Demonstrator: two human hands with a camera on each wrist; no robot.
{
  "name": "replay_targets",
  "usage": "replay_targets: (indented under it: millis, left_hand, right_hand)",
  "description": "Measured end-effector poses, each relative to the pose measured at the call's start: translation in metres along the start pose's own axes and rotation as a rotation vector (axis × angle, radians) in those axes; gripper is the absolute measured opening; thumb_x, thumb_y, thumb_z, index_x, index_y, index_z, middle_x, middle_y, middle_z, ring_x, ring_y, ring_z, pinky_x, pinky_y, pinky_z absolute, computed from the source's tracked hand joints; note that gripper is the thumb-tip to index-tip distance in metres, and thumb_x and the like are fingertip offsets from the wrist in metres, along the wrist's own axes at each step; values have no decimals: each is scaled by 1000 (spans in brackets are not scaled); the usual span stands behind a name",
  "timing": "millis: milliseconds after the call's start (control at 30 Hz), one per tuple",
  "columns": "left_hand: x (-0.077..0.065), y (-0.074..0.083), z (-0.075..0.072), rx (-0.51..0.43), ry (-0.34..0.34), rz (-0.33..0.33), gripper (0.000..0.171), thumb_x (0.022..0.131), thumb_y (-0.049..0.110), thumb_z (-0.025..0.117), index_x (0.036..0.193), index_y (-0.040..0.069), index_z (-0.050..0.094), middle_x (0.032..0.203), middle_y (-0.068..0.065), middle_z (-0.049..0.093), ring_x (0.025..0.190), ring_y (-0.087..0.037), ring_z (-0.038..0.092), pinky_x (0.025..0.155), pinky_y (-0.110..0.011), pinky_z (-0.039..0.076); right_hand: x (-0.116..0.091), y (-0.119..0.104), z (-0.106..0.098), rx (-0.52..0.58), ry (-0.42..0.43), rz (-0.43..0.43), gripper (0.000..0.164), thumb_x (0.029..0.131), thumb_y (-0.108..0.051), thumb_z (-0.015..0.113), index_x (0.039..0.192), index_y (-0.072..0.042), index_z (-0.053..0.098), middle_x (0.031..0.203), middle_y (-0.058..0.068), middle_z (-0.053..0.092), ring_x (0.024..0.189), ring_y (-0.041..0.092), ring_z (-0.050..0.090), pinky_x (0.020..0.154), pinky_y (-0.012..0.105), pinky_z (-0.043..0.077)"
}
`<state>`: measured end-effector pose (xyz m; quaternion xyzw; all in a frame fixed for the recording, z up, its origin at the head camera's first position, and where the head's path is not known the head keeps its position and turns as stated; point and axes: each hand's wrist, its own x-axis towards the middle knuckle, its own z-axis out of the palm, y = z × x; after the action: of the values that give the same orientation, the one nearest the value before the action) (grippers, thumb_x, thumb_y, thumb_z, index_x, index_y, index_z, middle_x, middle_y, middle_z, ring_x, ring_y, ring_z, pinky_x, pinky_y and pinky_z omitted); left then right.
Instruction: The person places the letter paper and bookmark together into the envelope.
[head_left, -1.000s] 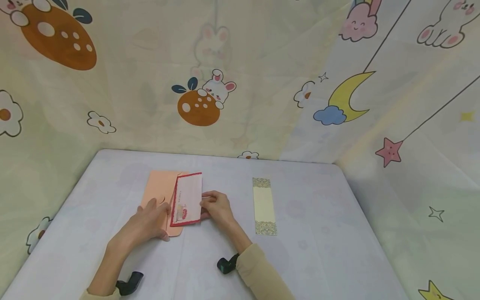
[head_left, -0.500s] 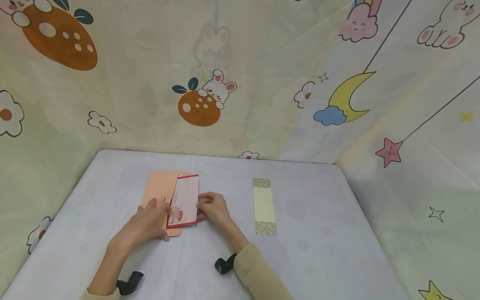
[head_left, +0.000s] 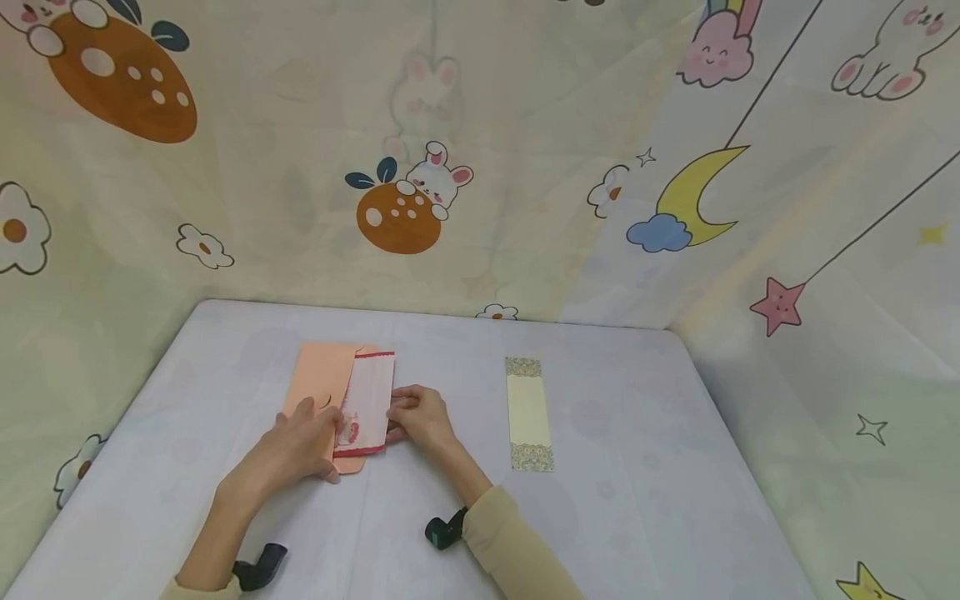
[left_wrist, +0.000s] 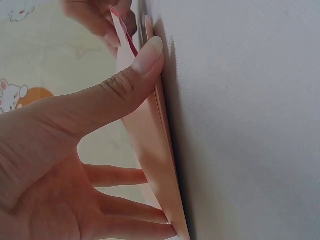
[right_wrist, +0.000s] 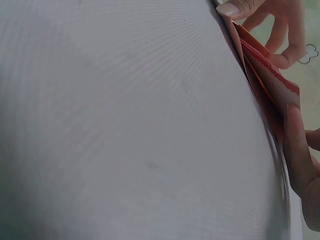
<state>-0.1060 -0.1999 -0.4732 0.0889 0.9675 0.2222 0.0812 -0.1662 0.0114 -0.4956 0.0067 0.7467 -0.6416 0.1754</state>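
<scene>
A peach-orange envelope (head_left: 322,371) lies toward the left of the white table. My left hand (head_left: 296,437) holds it, thumb at its near edge and the other fingers on its upper face. Out of the envelope's right-hand mouth sticks a pale pink card (head_left: 372,392) with red borders; its left part is hidden inside. The fingers of my right hand (head_left: 422,421) pinch the card's right edge. In the right wrist view the envelope's mouth gapes around the card (right_wrist: 272,80). My left thumb (left_wrist: 149,56) lies along the envelope's edge in the left wrist view.
A cream paper strip with patterned green-gold ends (head_left: 528,408) lies flat to the right of my right hand. Cloth walls with cartoon prints (head_left: 525,125) stand behind and beside the white table (head_left: 637,400). A black wrist camera (head_left: 258,567) sits on the left wrist.
My right hand has moved left, sliding the card further into the envelope, so less of the card shows. The left hand and the envelope have stayed in place.
</scene>
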Motion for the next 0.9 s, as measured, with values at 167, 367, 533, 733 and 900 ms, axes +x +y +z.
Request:
replay_targets:
  millis: [167,367,533,733,900]
  left_hand:
    - [1,0,1,-1,-2,-7,60,61,29,99,107,20,61,116,-18,53,92,-41,52,68,-48,53]
    - [2,-2,0,-2,-14,-3,63,60,30,99,109,19,61,117,-19,52,94,-43,53,70,-52,51]
    - [1,-3,-1,-3,-8,20,65,60,30,99,111,18,61,115,-18,52,89,-40,52,66,-48,51]
    - [0,-3,-2,-11,2,41,65,60,29,99,111,18,61,114,-17,51,86,-37,49,62,-43,47]
    - [2,-2,-1,-8,-12,15,66,60,30,99,112,18,61,121,-21,52,92,-42,51,66,-47,50]
  right_hand:
    - [2,-1,3,15,2,-5,30,91,3,70,120,2,65,90,9,74,72,21,74,63,34,61]
    - [3,0,7,15,1,-12,29,91,4,70,120,2,65,89,9,74,72,21,74,63,35,61]
    - [5,-1,13,-1,15,-32,30,90,6,69,120,3,64,88,9,73,69,19,72,60,35,60]
    - [6,-3,21,-161,79,-96,36,89,6,71,125,2,64,86,7,70,64,16,69,55,28,58]
    - [6,-2,24,-170,75,-119,39,88,8,70,127,3,64,85,6,71,63,16,70,54,28,57]
